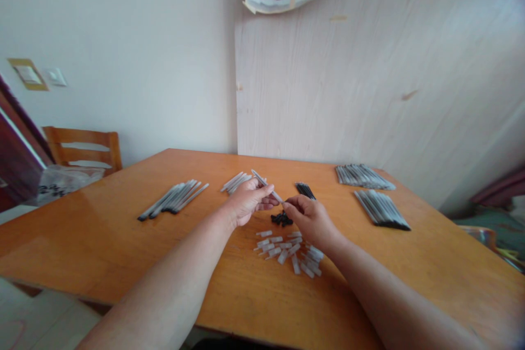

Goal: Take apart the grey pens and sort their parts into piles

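Observation:
My left hand (251, 200) is closed around a slim pale pen barrel (260, 178), which slants up and away to the left. At the barrel's lower end, the fingertips of my right hand (310, 219) are pinched together; any small part between them is hidden. Just below the hands lies a little heap of small black plugs (281, 219). Nearer to me, several translucent white plastic pieces (282, 245) with narrow tips are scattered, some partly behind my right hand. Behind my left hand sits a bunch of pale barrels (235, 181). Dark thin refills (304, 190) lie beyond my right hand.
On the left of the wooden table (102, 246) is a group of black-ended pens (174, 198). Two more pen piles lie to the right, one nearer (382, 209) and one farther back (363, 176). A wooden chair (84, 145) stands at the left, and a wall rises behind.

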A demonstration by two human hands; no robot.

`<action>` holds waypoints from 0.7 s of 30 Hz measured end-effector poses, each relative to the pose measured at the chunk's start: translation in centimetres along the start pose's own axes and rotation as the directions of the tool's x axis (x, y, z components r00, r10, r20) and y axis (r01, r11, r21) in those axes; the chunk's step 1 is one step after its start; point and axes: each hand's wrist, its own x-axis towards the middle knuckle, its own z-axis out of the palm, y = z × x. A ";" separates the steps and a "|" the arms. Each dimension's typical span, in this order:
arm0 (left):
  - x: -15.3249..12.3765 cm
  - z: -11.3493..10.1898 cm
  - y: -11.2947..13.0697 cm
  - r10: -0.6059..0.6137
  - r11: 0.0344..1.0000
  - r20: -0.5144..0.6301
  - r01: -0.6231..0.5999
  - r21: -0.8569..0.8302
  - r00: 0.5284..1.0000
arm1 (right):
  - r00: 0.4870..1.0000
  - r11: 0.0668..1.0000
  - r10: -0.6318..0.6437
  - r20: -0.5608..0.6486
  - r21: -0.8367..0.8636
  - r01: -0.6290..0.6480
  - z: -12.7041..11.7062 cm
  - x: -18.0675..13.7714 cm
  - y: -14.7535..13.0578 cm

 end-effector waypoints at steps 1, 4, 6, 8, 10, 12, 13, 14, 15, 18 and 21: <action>0.0 0.0 0.0 -0.004 1.000 0.000 0.004 0.003 1.000 | 1.000 1.000 -0.013 0.016 -0.014 0.014 -0.1 0.0 -0.1; 0.0 0.0 0.0 -0.003 1.000 0.009 0.003 0.007 1.000 | 1.000 0.999 -0.017 0.016 -0.049 0.018 -0.3 -0.1 -0.3; 0.0 0.0 0.0 -0.001 1.000 0.021 0.000 0.004 1.000 | 1.000 0.998 0.000 -0.012 -0.057 -0.001 -0.2 0.0 -0.1; 0.0 0.0 0.0 -0.002 1.000 0.027 0.002 0.003 1.000 | 0.999 0.998 0.005 -0.033 -0.061 -0.007 0.1 0.1 0.2; -0.1 0.0 0.1 -0.003 1.000 0.024 0.003 0.001 1.000 | 0.999 0.998 0.004 -0.047 -0.067 -0.007 0.3 0.2 0.7; 0.0 -0.1 0.2 0.001 1.000 0.014 -0.001 -0.005 1.000 | 0.999 0.997 0.001 -0.052 -0.077 -0.005 0.4 0.2 1.0; 0.0 -0.1 0.2 0.004 1.000 0.008 -0.004 -0.009 1.000 | 0.999 0.996 -0.002 -0.048 -0.084 -0.002 0.4 0.2 1.1; 0.0 -0.2 0.2 0.007 1.000 0.001 -0.007 -0.014 1.000 | 0.999 0.996 -0.005 -0.042 -0.092 0.001 0.4 0.2 1.1; 0.1 -0.3 0.1 0.010 1.000 -0.009 -0.010 -0.019 1.000 | 0.999 0.995 -0.008 -0.035 -0.101 0.005 0.4 0.2 1.1; 0.4 -0.6 0.0 0.008 0.999 -0.050 -0.009 -0.034 0.999 | 1.000 0.991 -0.011 -0.021 -0.132 0.008 0.0 0.2 1.0; 0.7 -1.0 -0.1 0.009 0.998 -0.098 -0.014 -0.054 0.995 | 1.000 0.986 -0.009 0.014 -0.169 0.011 -0.3 0.3 1.2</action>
